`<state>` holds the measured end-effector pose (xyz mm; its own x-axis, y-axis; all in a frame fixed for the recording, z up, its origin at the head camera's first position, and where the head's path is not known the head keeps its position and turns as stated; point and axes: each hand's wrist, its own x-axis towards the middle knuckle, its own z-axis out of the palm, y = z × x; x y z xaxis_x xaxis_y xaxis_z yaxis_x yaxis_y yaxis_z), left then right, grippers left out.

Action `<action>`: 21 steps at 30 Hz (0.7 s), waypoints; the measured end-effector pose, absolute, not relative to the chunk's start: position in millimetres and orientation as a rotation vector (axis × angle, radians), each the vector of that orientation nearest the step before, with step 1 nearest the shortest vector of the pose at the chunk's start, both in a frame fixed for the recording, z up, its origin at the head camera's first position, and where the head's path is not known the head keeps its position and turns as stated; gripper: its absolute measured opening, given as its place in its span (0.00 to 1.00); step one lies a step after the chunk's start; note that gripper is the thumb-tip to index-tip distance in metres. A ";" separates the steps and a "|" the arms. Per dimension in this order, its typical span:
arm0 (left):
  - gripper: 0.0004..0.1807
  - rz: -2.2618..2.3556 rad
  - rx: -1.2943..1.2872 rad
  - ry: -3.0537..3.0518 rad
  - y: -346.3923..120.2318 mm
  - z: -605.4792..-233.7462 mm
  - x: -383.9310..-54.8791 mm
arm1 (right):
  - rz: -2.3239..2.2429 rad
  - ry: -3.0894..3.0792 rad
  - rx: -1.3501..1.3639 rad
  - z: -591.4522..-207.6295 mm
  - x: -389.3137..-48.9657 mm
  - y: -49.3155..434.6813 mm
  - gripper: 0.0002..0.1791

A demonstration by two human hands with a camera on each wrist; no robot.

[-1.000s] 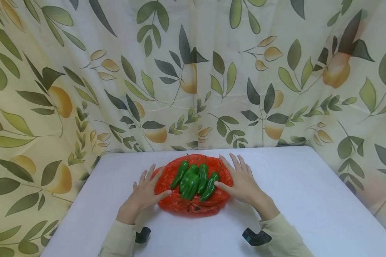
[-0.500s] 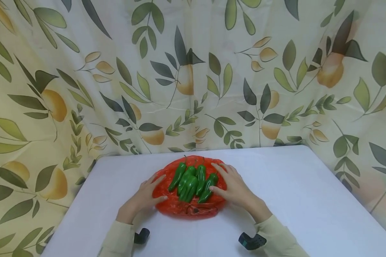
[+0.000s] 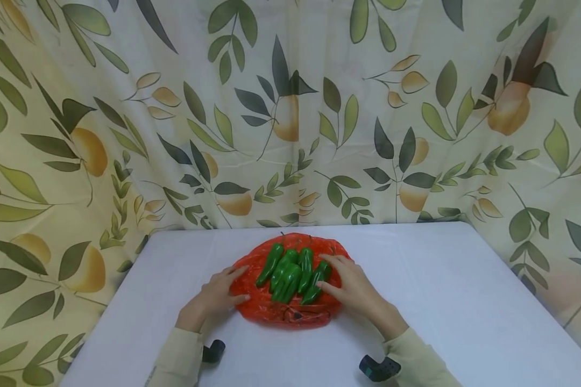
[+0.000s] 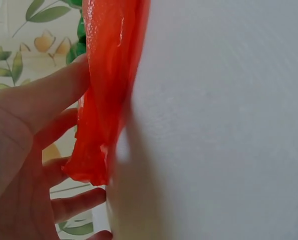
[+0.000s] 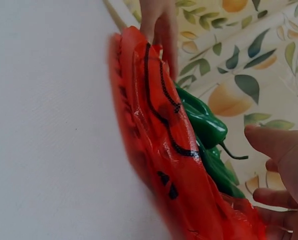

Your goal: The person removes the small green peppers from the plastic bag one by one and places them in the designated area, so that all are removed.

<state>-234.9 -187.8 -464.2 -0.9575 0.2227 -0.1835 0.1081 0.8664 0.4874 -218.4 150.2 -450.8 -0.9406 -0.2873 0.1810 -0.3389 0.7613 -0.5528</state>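
Note:
A red plastic bag lies spread on the white table with several glossy green peppers bunched on its middle. At its left edge my left hand touches the plastic, thumb and fingers spread apart. In the left wrist view the left thumb meets the bag's side and the other fingers reach past its far side. My right hand rests at the right edge, its thumb beside the rightmost pepper. The right wrist view shows the right thumb apart from the plastic, with the lower fingers partly hidden at the bag's edge.
The white table reaches well out on both sides of the bag. A leaf-and-fruit patterned curtain hangs behind the table and along its sides. Black printed marks show on the bag's near side.
Both hands have come inward to the bag's edges, the left fingers lying lower and the right hand moving left over the bag's side. The peppers keep their places on the bag.

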 end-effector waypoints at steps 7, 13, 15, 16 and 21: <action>0.43 0.611 0.238 2.808 -187.1 -466.0 -233.4 | 0.939 -2.948 0.443 -456.7 -219.5 149.6 0.37; 0.42 0.583 0.235 2.809 -185.7 -467.6 -234.8 | 0.951 -3.004 0.386 -463.5 -221.6 150.6 0.38; 0.42 0.578 0.234 2.810 -185.5 -469.7 -235.5 | 0.942 -3.020 0.392 -466.6 -222.2 151.1 0.39; 0.42 0.576 0.236 2.810 -185.3 -470.7 -235.5 | 0.934 -3.025 0.400 -468.0 -222.2 151.3 0.39; 0.42 0.568 0.249 2.820 -183.4 -474.0 -236.2 | 0.886 -3.012 0.433 -473.2 -221.4 150.8 0.40</action>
